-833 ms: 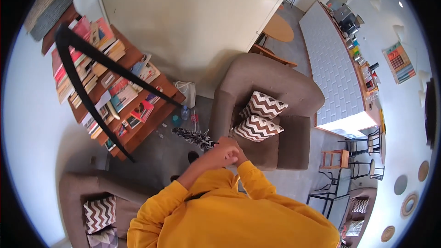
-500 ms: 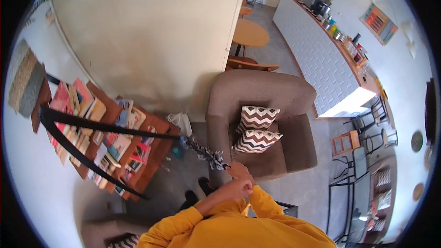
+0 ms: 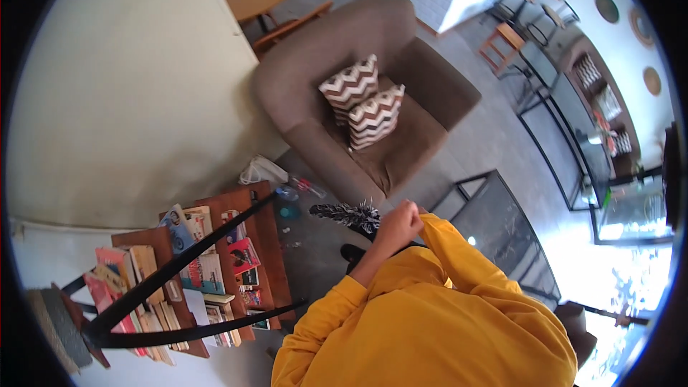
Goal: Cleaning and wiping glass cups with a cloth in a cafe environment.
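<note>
A fluffy black-and-white duster point(image 3: 347, 215) juts out to the left from my hands, above the floor between the bookshelf and the armchair. Its handle is hidden. My left hand point(image 3: 400, 223) is closed in a fist at the cuff of my right yellow sleeve point(image 3: 455, 247); what its fingers grip does not show. Behind it my right hand is mostly covered, at the handle end of the duster. A wooden shelf unit point(image 3: 278, 272) with books point(image 3: 204, 272) stands to the left, and a brown armchair point(image 3: 423, 154) is just ahead.
Two zigzag cushions point(image 3: 376, 118) rest on the armchair. A bottle point(image 3: 288, 212) and a white bag point(image 3: 259, 170) lie on the floor by the shelf. Black bars point(image 3: 172, 272) slant across the shelf's front. A dark low table point(image 3: 494, 218) stands close on the right.
My view has turned to the right, so the shelf and armchair appear rotated and shifted. The duster stays at my hands. The low table on the right has come further into view.
</note>
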The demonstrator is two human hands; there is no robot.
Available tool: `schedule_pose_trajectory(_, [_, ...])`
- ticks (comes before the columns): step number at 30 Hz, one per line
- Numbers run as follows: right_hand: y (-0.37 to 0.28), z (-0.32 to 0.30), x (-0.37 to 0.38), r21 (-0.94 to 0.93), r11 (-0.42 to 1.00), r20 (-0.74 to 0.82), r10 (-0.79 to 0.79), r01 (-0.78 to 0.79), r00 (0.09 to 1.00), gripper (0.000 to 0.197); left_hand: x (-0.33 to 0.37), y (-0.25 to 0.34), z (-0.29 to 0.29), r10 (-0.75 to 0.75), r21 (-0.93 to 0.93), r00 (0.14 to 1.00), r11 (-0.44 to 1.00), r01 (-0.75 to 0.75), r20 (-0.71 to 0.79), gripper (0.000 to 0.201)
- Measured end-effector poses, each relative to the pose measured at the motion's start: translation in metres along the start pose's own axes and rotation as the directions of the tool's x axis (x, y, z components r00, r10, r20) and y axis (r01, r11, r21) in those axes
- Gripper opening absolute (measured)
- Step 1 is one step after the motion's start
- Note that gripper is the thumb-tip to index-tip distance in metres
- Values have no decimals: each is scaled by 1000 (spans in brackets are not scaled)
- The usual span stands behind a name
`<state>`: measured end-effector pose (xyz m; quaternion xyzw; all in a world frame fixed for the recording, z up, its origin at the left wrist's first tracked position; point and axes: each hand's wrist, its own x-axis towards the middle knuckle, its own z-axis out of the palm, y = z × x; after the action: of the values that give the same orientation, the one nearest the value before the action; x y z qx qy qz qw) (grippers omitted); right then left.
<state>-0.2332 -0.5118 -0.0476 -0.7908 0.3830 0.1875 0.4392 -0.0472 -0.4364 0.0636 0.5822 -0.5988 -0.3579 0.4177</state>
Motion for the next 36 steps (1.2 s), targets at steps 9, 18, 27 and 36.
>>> schedule_pose_trajectory(9, [-32,-20,-109,48,974,41,221,-223,974,37,-24,-56,-30,-124,-272,991,953,135,57,11])
schedule_pose_trajectory(18, [-76,-134,-232,130,806,104,568,-578,816,42,-40,-187,-37,-276,47,961,960,276,-4,38])
schedule_pose_trajectory(27, [-36,-209,-242,173,815,-196,579,-554,791,38,-35,-227,-7,-725,496,663,652,574,186,60])
schedule_pose_trajectory(36, [131,-221,-113,74,865,-226,499,-497,836,35,-7,-252,34,-887,407,425,460,789,179,78])
